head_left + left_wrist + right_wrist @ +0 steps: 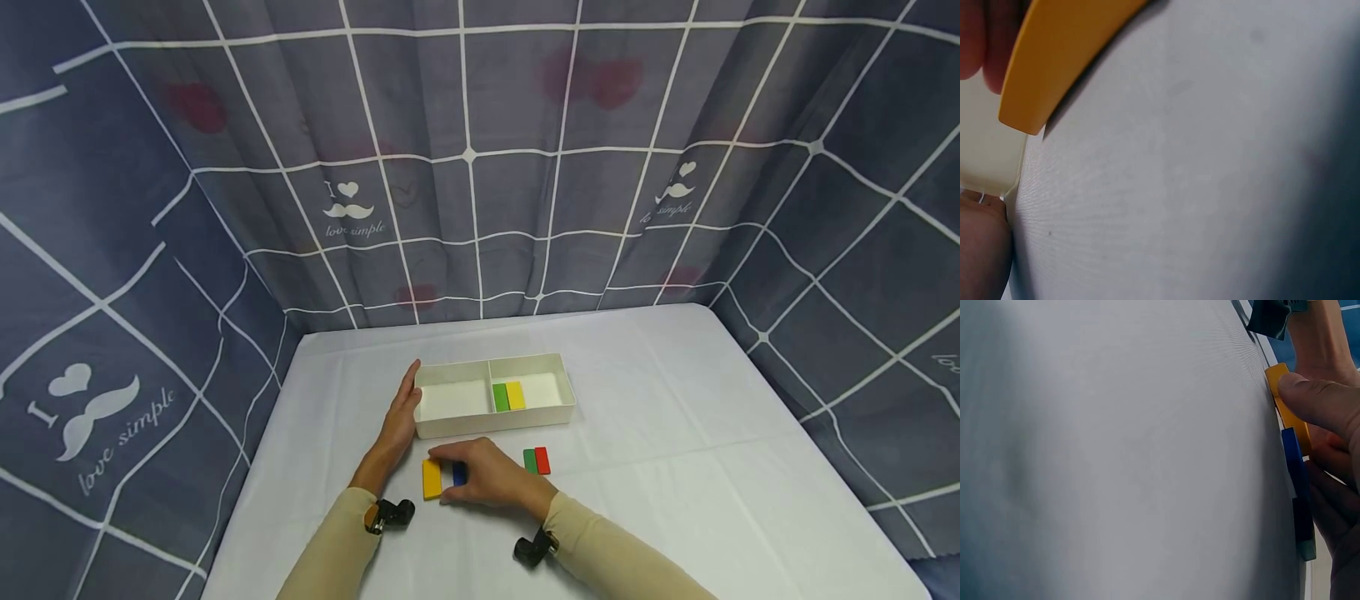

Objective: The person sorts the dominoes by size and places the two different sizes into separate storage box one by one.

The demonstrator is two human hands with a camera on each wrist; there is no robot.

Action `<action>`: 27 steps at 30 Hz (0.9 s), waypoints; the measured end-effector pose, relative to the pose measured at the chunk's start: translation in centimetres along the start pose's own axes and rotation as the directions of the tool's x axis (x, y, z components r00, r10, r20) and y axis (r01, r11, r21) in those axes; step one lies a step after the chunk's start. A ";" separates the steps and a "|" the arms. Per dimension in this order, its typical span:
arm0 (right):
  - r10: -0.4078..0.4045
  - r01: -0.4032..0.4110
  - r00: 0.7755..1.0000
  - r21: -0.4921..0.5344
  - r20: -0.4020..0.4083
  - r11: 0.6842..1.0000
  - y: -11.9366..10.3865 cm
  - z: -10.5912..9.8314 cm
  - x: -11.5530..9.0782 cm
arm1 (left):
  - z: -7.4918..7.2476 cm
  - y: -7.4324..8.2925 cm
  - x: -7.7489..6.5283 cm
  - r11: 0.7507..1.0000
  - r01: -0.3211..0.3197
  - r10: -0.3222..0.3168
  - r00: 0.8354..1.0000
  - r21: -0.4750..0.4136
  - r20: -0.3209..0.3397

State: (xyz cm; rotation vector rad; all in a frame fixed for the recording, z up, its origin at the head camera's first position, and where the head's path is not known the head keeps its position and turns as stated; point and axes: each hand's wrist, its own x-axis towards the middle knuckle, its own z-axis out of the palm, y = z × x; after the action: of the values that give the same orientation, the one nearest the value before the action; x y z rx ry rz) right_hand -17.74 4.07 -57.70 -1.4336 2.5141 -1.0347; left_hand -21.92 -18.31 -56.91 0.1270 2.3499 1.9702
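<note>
My left hand lies along the left end of a white two-part box, fingers extended against its outer wall. In front of the box, my right hand pinches a yellow block between thumb and index finger at its two ends. The right wrist view shows the thumb over this block. A blue block lies under the right hand, partly hidden by it. Inside the box's right compartment are a green block and another yellow block, side by side.
A dark green block and a red block lie together on the white tablecloth, right of the right hand. Dark checked curtains enclose the table at the back and sides. Both wrists wear small black cameras.
</note>
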 end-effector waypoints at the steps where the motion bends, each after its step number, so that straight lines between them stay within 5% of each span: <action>1: 0.004 -0.004 1.000 -0.002 0.004 1.000 0.0 0.0 0.0 | 0.0 0.0 0.0 1.000 0.002 -0.002 1.000 -0.002 0.001; 27: 0.020 -0.018 0.999 -0.055 0.026 0.998 -0.4 -0.8 -0.1 | 0.1 -0.2 0.1 1.000 -0.005 0.006 1.000 -0.017 0.004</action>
State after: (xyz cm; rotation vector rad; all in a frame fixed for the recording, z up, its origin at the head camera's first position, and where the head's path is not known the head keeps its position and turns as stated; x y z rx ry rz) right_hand -17.67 4.48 -56.84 -1.4241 2.5516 -0.9450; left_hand -21.99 -18.27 -57.10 0.1361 2.3330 1.9897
